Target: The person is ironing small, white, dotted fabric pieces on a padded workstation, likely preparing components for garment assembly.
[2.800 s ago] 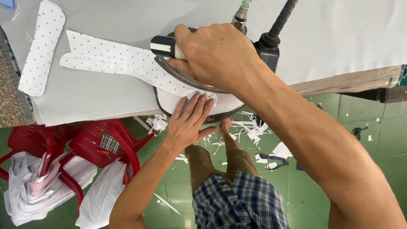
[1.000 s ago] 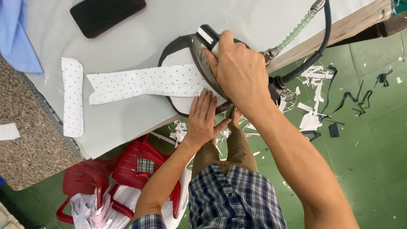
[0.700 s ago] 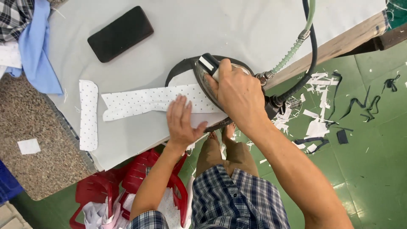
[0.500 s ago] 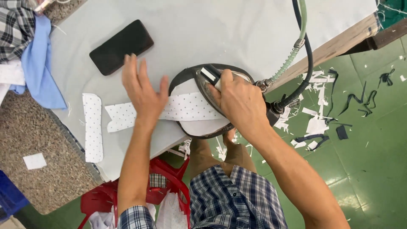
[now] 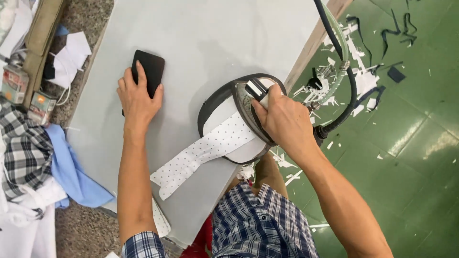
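Right hand point(image 5: 283, 122): wrapped around the iron's handle, gripping it.
Iron point(image 5: 248, 102): sits on the oval pad point(image 5: 215, 114) at the table's edge, over one end of the dotted strip point(image 5: 203, 153).
Left hand point(image 5: 137, 98): fingers spread flat, resting on the black phone point(image 5: 152, 69).
Table point(image 5: 205, 38): grey cover.
Hose point(image 5: 342, 62): runs from the iron over the green floor.

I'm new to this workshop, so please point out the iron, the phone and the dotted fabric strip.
iron point(image 5: 248, 102): head view, on its metal body beside the handle.
phone point(image 5: 152, 69): head view, middle of its dark back.
dotted fabric strip point(image 5: 205, 148): head view, mid-length.
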